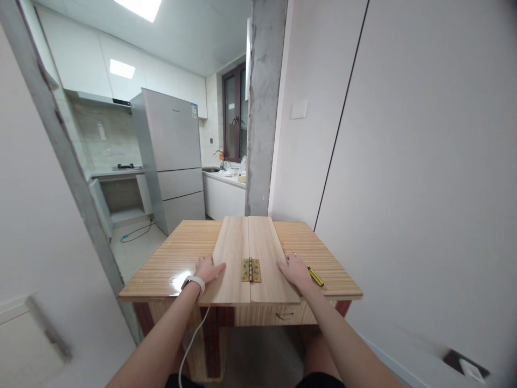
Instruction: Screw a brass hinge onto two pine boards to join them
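Two pale wooden boards [230, 242] lie side by side on the striped wooden table [161, 264], their long edges meeting along a narrow seam. A brass hinge [251, 270] lies flat across that seam, with a leaf on each board. My left hand [209, 268] rests at the left board's outer edge, thumb stretched onto the wood and fingers apart from it. At the right board's outer edge lies my right hand [294, 269], also open, its thumb on the board. Beside my right wrist is a yellow-and-black handled tool [315, 276], partly hidden.
A drawer with a handle [285, 316] sits under the tabletop. A white cable [191, 345] hangs down in front of the table. Beyond stand a grey refrigerator [175, 140] and a sink counter [224, 194]. A white wall [404, 188] rises close on the right.
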The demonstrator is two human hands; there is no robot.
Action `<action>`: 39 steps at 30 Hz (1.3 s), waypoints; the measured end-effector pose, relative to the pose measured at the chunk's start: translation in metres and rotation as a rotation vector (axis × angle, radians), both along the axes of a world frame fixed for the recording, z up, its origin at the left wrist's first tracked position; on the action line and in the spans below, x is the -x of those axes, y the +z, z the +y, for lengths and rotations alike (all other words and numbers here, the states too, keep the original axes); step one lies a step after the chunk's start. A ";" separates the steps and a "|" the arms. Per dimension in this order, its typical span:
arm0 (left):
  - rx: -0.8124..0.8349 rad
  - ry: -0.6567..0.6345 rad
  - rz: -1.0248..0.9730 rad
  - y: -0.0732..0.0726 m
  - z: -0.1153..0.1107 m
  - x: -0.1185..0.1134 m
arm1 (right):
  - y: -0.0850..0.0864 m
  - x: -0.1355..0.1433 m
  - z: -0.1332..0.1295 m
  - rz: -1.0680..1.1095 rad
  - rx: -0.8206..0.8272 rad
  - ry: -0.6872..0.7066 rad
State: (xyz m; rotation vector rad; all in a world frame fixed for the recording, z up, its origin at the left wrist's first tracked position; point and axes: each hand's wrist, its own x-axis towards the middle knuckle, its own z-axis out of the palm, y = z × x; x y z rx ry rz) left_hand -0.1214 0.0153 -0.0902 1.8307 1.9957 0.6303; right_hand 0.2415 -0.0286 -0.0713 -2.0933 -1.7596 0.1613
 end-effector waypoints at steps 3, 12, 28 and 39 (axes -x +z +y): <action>-0.083 -0.038 -0.049 -0.006 -0.006 0.006 | 0.004 -0.022 -0.009 -0.122 -0.110 -0.131; -0.175 -0.070 -0.304 -0.021 -0.016 0.015 | -0.023 -0.073 -0.037 -0.296 -0.007 -0.314; -0.249 0.042 -0.707 -0.040 -0.024 0.019 | -0.033 0.002 -0.026 0.439 -0.311 -0.032; -0.229 0.064 -0.828 -0.055 -0.017 0.023 | -0.055 -0.005 -0.029 0.701 -0.268 -0.132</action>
